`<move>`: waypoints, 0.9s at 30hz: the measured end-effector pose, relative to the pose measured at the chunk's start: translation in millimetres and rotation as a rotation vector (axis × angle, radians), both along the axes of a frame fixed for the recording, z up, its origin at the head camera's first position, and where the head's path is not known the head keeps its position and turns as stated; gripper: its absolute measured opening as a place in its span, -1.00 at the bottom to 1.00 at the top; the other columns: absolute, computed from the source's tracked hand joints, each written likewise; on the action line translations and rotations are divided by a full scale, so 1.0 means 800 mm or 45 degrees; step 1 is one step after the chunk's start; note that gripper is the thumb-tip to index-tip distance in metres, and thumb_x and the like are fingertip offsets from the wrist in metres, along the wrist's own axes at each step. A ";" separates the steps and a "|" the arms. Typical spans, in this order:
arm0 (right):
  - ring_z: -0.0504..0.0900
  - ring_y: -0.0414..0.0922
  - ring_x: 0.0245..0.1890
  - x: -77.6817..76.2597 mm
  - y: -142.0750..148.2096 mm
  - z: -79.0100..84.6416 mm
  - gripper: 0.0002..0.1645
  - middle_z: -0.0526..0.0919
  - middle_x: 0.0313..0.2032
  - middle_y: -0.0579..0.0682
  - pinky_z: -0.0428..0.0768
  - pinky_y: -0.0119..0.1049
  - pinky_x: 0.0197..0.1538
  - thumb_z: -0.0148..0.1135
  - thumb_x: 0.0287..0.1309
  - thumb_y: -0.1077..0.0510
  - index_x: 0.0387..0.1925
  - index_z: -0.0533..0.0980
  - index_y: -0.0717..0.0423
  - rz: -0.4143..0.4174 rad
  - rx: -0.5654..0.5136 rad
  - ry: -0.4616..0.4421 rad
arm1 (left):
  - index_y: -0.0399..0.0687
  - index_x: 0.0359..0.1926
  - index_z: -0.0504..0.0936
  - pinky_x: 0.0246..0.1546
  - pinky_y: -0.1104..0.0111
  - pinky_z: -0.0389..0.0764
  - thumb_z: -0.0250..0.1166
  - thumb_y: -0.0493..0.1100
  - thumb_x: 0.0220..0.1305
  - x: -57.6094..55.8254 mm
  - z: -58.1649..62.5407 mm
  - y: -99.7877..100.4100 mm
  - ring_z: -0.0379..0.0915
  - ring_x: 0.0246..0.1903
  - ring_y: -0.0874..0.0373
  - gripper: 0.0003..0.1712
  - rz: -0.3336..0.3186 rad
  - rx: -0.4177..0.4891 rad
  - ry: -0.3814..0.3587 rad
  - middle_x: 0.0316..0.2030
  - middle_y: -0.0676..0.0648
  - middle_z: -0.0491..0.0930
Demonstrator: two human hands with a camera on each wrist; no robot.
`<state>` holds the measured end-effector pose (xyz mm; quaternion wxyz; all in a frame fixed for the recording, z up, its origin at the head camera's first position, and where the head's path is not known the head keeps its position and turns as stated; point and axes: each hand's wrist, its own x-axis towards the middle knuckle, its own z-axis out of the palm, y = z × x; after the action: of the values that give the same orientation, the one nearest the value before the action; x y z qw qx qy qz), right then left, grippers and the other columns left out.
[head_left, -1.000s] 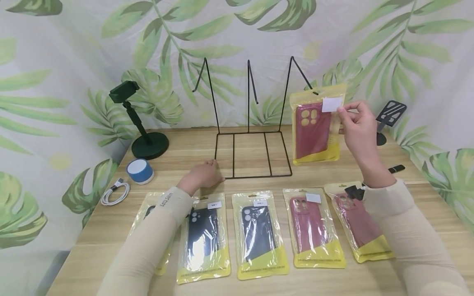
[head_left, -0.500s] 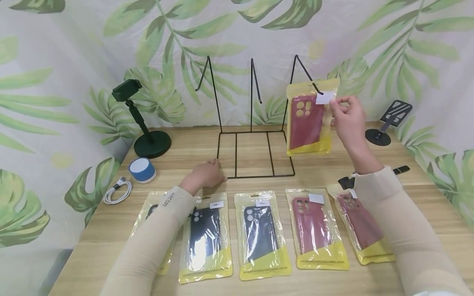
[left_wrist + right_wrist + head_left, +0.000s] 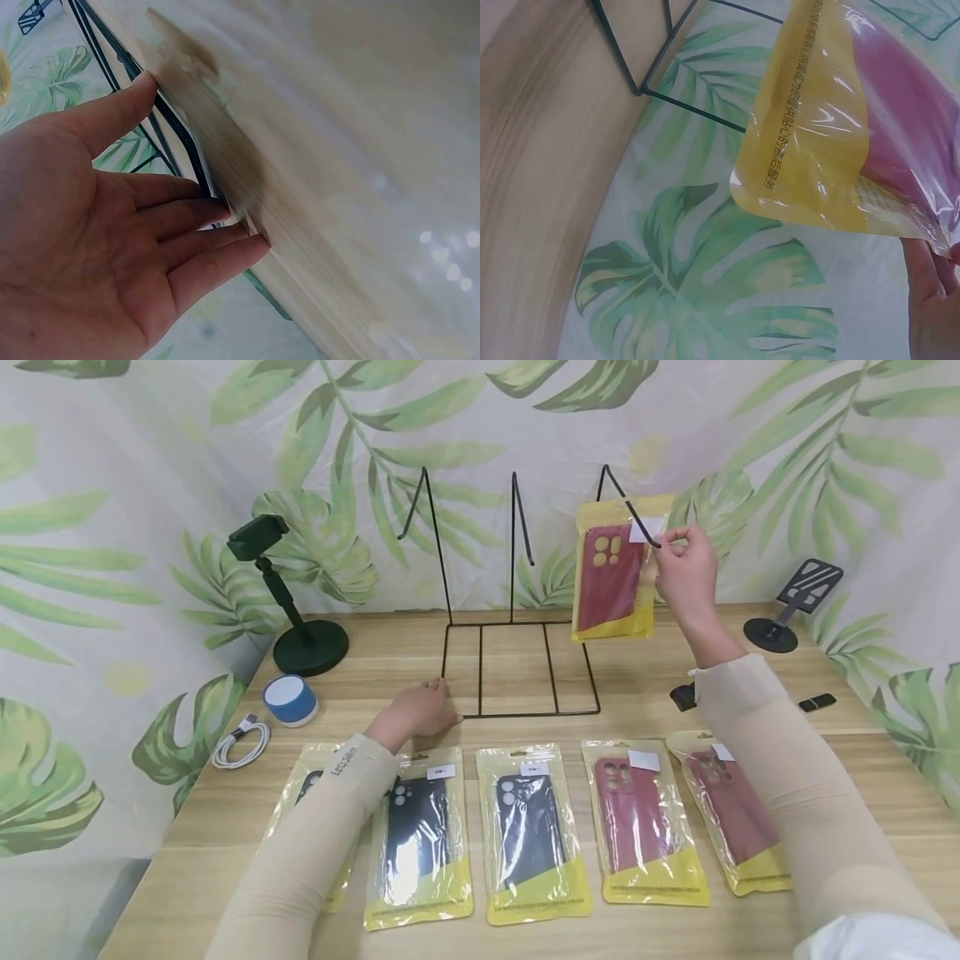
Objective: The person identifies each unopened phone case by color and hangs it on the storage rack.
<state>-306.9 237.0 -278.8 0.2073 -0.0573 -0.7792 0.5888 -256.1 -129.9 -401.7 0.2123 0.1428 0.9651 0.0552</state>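
In the head view my right hand [image 3: 687, 568] pinches the right edge of a clear and yellow bag [image 3: 634, 625] with a red phone case inside. The bag hangs upright at the right arm of the black wire rack [image 3: 555, 672]; the arm's lower end [image 3: 642, 527] shows in front of the bag's top. Seen in the right wrist view, the bag's yellow bottom [image 3: 806, 142] stands off the table. My left hand [image 3: 417, 710] rests at the rack base's front left corner. Its thumb and fairly straight fingers lie along the wire in the left wrist view.
Bagged phone cases lie in a row in front: dark ones [image 3: 416, 835] left, red ones [image 3: 637, 818] right. At left stand a green phone stand [image 3: 303, 647], a blue-sided round device [image 3: 292, 702] and a coiled white cable [image 3: 240, 745]. A black phone stand [image 3: 776, 631] is at back right.
My right hand has moved the bagged red case left, up and farther back along the rack's right arm, so more of the arm shows in front. My left hand stays at the corner.
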 end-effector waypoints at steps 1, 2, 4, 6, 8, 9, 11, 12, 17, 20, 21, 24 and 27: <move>0.32 -0.37 -0.80 -0.004 -0.001 0.001 -0.87 0.45 -0.72 -0.26 0.27 -0.52 -0.71 0.09 0.39 0.05 -0.31 0.36 -0.12 -0.005 0.009 -0.016 | -0.42 0.51 -0.12 0.54 -0.03 -0.03 0.01 0.18 0.49 0.000 0.001 0.000 -0.13 0.52 -0.27 -0.05 0.002 0.002 -0.004 0.53 -0.34 -0.10; 0.32 -0.37 -0.79 -0.007 -0.002 0.002 -0.88 0.47 -0.70 -0.27 0.27 -0.52 -0.71 0.08 0.39 0.04 -0.30 0.36 -0.12 -0.015 0.021 -0.032 | -0.42 0.51 -0.12 0.54 -0.03 -0.03 0.01 0.18 0.49 0.001 0.001 0.000 -0.12 0.52 -0.27 -0.05 0.002 0.004 -0.007 0.53 -0.34 -0.10; 0.35 -0.36 -0.76 -0.014 -0.003 0.004 -0.91 0.49 -0.67 -0.27 0.28 -0.50 -0.70 0.05 0.40 0.03 -0.28 0.36 -0.12 -0.041 0.070 -0.064 | -0.42 0.51 -0.12 0.54 -0.02 -0.03 0.00 0.18 0.49 0.001 0.003 0.000 -0.13 0.52 -0.26 -0.06 0.002 0.006 -0.013 0.53 -0.34 -0.11; 0.37 -0.37 -0.73 -0.021 -0.003 0.006 -0.92 0.50 -0.62 -0.28 0.30 -0.50 -0.67 0.02 0.40 0.03 -0.27 0.36 -0.14 -0.071 0.130 -0.082 | -0.41 0.52 -0.12 0.54 -0.01 -0.04 0.00 0.18 0.49 0.002 0.004 0.000 -0.13 0.53 -0.25 -0.06 0.004 0.007 -0.016 0.54 -0.33 -0.11; 0.39 -0.37 -0.69 -0.029 -0.004 0.006 -0.92 0.50 -0.60 -0.29 0.31 -0.49 -0.64 0.00 0.41 0.02 -0.23 0.37 -0.12 -0.103 0.189 -0.088 | -0.41 0.52 -0.12 0.55 0.00 -0.03 0.00 0.17 0.49 0.002 0.004 0.000 -0.13 0.53 -0.25 -0.06 0.003 0.002 -0.016 0.54 -0.33 -0.11; 0.39 -0.37 -0.67 -0.034 -0.004 0.006 -0.91 0.48 -0.60 -0.30 0.31 -0.49 -0.63 -0.01 0.41 0.01 -0.23 0.37 -0.11 -0.121 0.222 -0.087 | -0.41 0.52 -0.11 0.55 0.00 -0.03 0.01 0.18 0.49 0.002 0.005 0.000 -0.13 0.53 -0.24 -0.06 0.005 0.000 -0.015 0.54 -0.33 -0.11; 0.39 -0.37 -0.66 -0.041 -0.005 0.006 -0.91 0.48 -0.59 -0.32 0.31 -0.48 -0.62 -0.02 0.41 0.01 -0.23 0.37 -0.11 -0.145 0.261 -0.085 | -0.40 0.52 -0.11 0.54 0.01 -0.02 0.01 0.17 0.49 0.002 0.005 0.001 -0.13 0.53 -0.24 -0.06 0.005 -0.002 -0.012 0.54 -0.32 -0.11; 0.39 -0.37 -0.65 -0.044 -0.005 0.005 -0.91 0.47 -0.59 -0.31 0.31 -0.48 -0.61 -0.02 0.40 0.00 -0.24 0.36 -0.11 -0.150 0.264 -0.083 | -0.40 0.52 -0.10 0.54 0.01 -0.02 0.02 0.18 0.49 0.002 0.005 0.001 -0.12 0.53 -0.24 -0.06 0.003 -0.006 -0.010 0.54 -0.32 -0.10; 0.40 -0.36 -0.66 -0.054 -0.007 0.004 -0.90 0.47 -0.58 -0.30 0.33 -0.47 -0.61 -0.01 0.41 -0.02 -0.27 0.33 -0.15 -0.169 0.259 -0.075 | -0.40 0.52 -0.09 0.54 0.00 -0.01 0.02 0.19 0.48 0.000 0.002 0.000 -0.12 0.53 -0.24 -0.06 -0.005 -0.011 0.000 0.54 -0.32 -0.10; 0.38 -0.37 -0.67 -0.057 -0.009 0.002 -0.89 0.47 -0.59 -0.30 0.32 -0.46 -0.61 -0.02 0.42 -0.02 -0.23 0.34 -0.12 -0.179 0.269 -0.067 | -0.40 0.52 -0.10 0.54 0.00 -0.01 0.01 0.19 0.49 0.000 0.001 0.000 -0.12 0.53 -0.24 -0.06 -0.003 -0.013 0.000 0.54 -0.32 -0.10; 0.38 -0.37 -0.68 -0.058 -0.009 0.002 -0.89 0.47 -0.59 -0.29 0.32 -0.46 -0.61 -0.03 0.42 -0.02 -0.22 0.34 -0.12 -0.175 0.265 -0.065 | -0.40 0.52 -0.10 0.54 -0.01 0.00 0.01 0.19 0.49 0.000 0.000 0.000 -0.11 0.52 -0.24 -0.06 -0.004 -0.014 0.000 0.54 -0.33 -0.10; 0.38 -0.35 -0.67 -0.060 -0.011 0.001 -0.89 0.47 -0.58 -0.28 0.31 -0.45 -0.60 -0.04 0.42 -0.03 -0.23 0.32 -0.14 -0.171 0.266 -0.061 | -0.40 0.52 -0.10 0.54 -0.01 -0.01 0.01 0.19 0.49 0.001 0.001 0.000 -0.12 0.52 -0.25 -0.06 0.008 -0.007 -0.004 0.54 -0.33 -0.10; 0.40 -0.35 -0.61 -0.062 -0.012 -0.001 -0.88 0.46 -0.54 -0.29 0.34 -0.44 -0.56 -0.05 0.42 -0.06 -0.24 0.31 -0.15 -0.159 0.262 -0.063 | -0.40 0.52 -0.11 0.54 -0.01 -0.02 0.02 0.19 0.48 0.002 0.003 0.000 -0.12 0.53 -0.24 -0.05 0.021 0.005 -0.006 0.54 -0.32 -0.10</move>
<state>-356.1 227.3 -279.6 0.2288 -0.0986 -0.8353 0.4900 -254.9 -129.9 -399.3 0.2140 0.1352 0.9656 0.0592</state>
